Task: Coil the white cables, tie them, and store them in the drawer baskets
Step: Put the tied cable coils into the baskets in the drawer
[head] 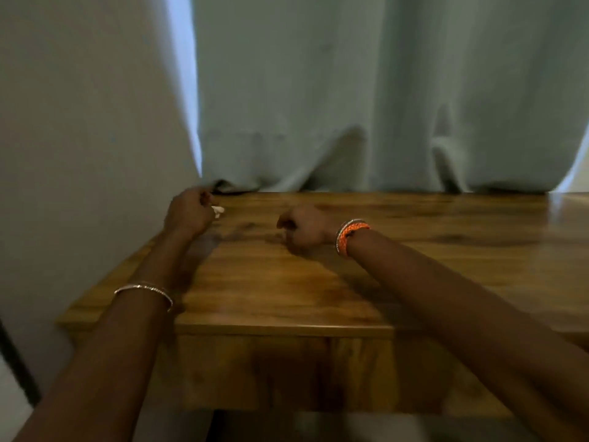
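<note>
Glossy wooden desk (318, 282) against a pale curtain (318, 90) and wall. At its far left, the left hand (188, 212) pinches something small and white (218, 211), too blurred to name; the right hand (302, 229) rests curled closed.

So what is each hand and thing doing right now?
Left hand: fingers curled around a small white thing, too blurry to name.
Right hand: loose fist low over the table, nothing visible in it.
Wooden table: top bare apart from the hands.
Curtain: drawn shut, hem bunched on the table's back edge.
Orange wristband: on the right wrist.
Thin bangle: on the left forearm.
</note>
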Demonstrator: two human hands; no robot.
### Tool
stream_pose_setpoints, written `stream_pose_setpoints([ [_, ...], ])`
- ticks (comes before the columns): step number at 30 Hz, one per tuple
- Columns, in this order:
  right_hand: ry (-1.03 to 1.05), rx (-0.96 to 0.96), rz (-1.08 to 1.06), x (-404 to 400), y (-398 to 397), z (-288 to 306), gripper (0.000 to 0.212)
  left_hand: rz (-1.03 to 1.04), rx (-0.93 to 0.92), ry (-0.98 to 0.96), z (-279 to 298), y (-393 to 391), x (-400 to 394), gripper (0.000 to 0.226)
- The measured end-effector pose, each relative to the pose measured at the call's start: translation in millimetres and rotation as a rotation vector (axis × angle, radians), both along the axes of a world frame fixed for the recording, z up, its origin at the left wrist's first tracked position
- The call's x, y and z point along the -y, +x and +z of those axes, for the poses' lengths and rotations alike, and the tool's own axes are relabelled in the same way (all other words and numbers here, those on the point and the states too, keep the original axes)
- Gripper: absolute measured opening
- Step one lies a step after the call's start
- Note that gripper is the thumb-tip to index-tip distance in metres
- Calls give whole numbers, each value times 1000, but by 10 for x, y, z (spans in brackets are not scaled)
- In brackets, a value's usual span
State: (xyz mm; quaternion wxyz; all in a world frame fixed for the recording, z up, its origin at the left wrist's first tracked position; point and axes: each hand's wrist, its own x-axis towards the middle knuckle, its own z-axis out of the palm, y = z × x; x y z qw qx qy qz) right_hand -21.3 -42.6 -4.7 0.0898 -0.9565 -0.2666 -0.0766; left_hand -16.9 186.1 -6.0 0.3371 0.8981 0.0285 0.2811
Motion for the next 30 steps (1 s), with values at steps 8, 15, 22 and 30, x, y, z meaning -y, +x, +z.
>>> stream_pose_setpoints([
  [8, -145, -11, 143, -631, 1000, -26, 31, 94, -427, 640, -160, 1067, -509, 55],
  [15, 354, -153, 27, -452, 2029, -29, 20, -92, -378, 763, -86, 1829, -279, 37],
  [22, 925, -540, -205, -40, 2150, 92, 27, -382, -23, 758, 142, 1913, 459, 44],
  [30, 1079, -290, -660, 1255, 1460, 733, 28, -691, 43, 487, 692, 1550, 1839, 34],
])
